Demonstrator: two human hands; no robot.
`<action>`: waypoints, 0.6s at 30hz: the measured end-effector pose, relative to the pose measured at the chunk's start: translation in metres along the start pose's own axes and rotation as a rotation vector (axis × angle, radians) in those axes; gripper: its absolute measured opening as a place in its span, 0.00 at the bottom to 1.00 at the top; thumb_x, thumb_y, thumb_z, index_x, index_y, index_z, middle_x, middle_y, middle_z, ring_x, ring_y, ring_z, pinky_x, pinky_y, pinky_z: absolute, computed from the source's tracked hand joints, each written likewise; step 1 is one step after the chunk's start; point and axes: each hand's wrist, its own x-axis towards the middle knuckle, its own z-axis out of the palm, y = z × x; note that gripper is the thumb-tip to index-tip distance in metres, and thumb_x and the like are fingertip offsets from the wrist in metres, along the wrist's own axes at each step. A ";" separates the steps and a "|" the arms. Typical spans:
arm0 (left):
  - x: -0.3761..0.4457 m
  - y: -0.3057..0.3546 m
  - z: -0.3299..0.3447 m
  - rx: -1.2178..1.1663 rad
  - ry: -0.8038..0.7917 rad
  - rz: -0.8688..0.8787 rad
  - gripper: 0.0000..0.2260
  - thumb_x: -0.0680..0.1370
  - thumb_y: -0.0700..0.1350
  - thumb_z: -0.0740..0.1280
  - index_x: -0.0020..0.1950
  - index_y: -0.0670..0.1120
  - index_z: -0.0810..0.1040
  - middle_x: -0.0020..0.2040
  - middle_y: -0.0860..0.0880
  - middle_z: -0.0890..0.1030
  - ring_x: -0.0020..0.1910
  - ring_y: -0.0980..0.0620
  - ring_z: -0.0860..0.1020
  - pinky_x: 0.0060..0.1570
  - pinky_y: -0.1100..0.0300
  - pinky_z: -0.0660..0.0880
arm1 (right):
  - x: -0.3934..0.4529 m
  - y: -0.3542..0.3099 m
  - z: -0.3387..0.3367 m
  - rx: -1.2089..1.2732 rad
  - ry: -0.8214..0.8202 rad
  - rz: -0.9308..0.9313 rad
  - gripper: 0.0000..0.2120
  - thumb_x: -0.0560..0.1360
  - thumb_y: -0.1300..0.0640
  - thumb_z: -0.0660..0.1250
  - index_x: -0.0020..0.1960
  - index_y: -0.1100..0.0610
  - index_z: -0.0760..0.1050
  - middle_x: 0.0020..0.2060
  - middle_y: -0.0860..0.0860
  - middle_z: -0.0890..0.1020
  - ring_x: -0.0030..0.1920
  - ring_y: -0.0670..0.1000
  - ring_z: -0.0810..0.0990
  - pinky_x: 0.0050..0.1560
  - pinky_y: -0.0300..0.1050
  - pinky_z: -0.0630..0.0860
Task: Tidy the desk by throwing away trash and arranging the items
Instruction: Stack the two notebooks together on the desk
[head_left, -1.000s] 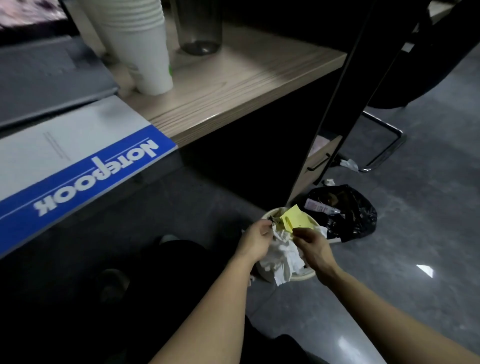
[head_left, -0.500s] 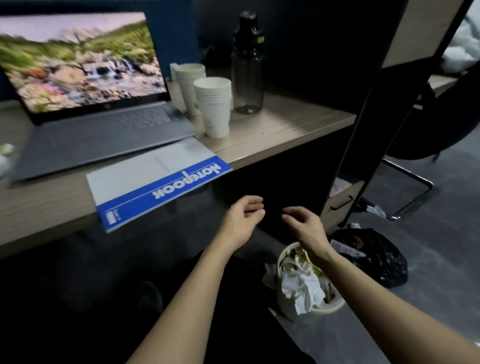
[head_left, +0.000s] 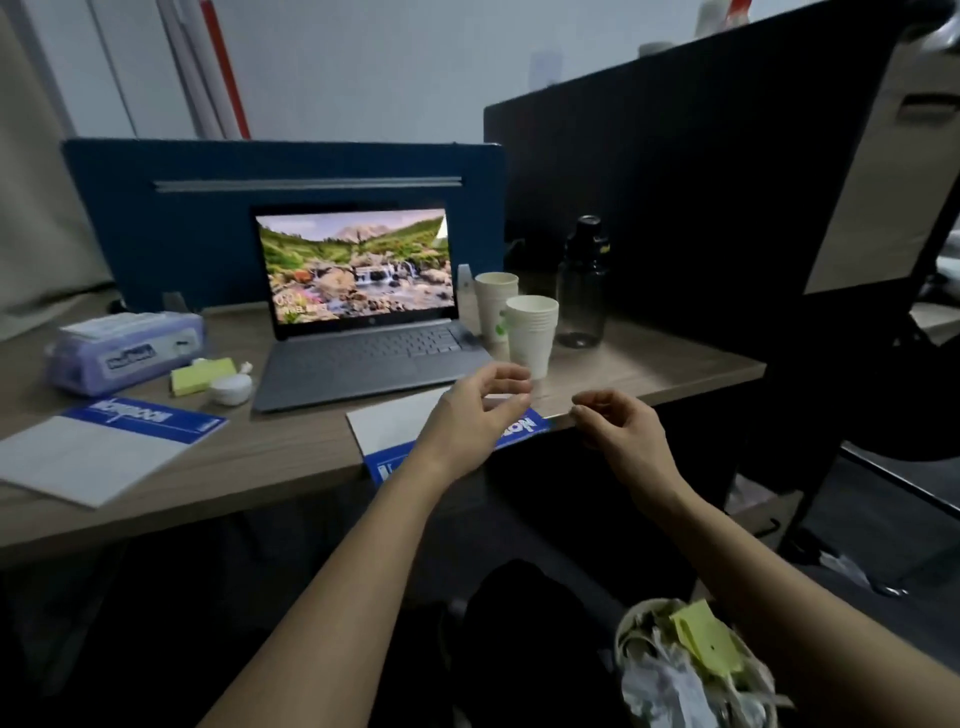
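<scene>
My left hand (head_left: 475, 410) hovers empty, fingers curled apart, over a blue-and-white notebook (head_left: 395, 426) that overhangs the desk's front edge. My right hand (head_left: 621, 431) is also empty with loose fingers, just past the desk edge to the right. A stack of paper cups (head_left: 531, 332) stands right behind my left hand, with another cup stack (head_left: 493, 304) behind it. The trash bin (head_left: 631, 631) on the floor at lower right holds crumpled white paper and a yellow sticky note (head_left: 709, 642).
An open laptop (head_left: 363, 322) sits mid-desk before a blue divider. A dark bottle (head_left: 582, 291) stands right of the cups. On the left are a tissue pack (head_left: 124, 348), yellow sticky pad (head_left: 200, 374), white earbud case (head_left: 231, 389) and second notebook (head_left: 98, 447).
Both hands let go of the trash in the bin and rose up to the desk's front edge. My view lifted from the floor to the desk.
</scene>
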 end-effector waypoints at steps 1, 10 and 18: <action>-0.002 0.000 -0.012 0.040 0.017 0.002 0.09 0.79 0.49 0.69 0.59 0.58 0.79 0.55 0.60 0.83 0.54 0.63 0.81 0.58 0.56 0.78 | 0.003 -0.004 0.005 -0.015 -0.010 -0.005 0.03 0.76 0.56 0.71 0.49 0.51 0.81 0.42 0.50 0.85 0.44 0.47 0.83 0.47 0.44 0.80; -0.022 -0.048 -0.081 0.459 -0.094 -0.171 0.24 0.73 0.62 0.71 0.67 0.58 0.75 0.66 0.59 0.77 0.66 0.57 0.74 0.63 0.55 0.72 | 0.022 -0.003 0.055 -0.183 -0.137 0.049 0.03 0.76 0.55 0.70 0.50 0.52 0.81 0.44 0.48 0.85 0.47 0.46 0.83 0.46 0.39 0.76; -0.022 -0.066 -0.082 0.788 -0.131 -0.004 0.24 0.73 0.59 0.71 0.68 0.59 0.73 0.69 0.59 0.73 0.67 0.55 0.69 0.66 0.55 0.66 | 0.026 0.016 0.068 -0.160 -0.101 0.050 0.03 0.75 0.56 0.70 0.44 0.51 0.83 0.41 0.47 0.85 0.45 0.44 0.83 0.48 0.41 0.78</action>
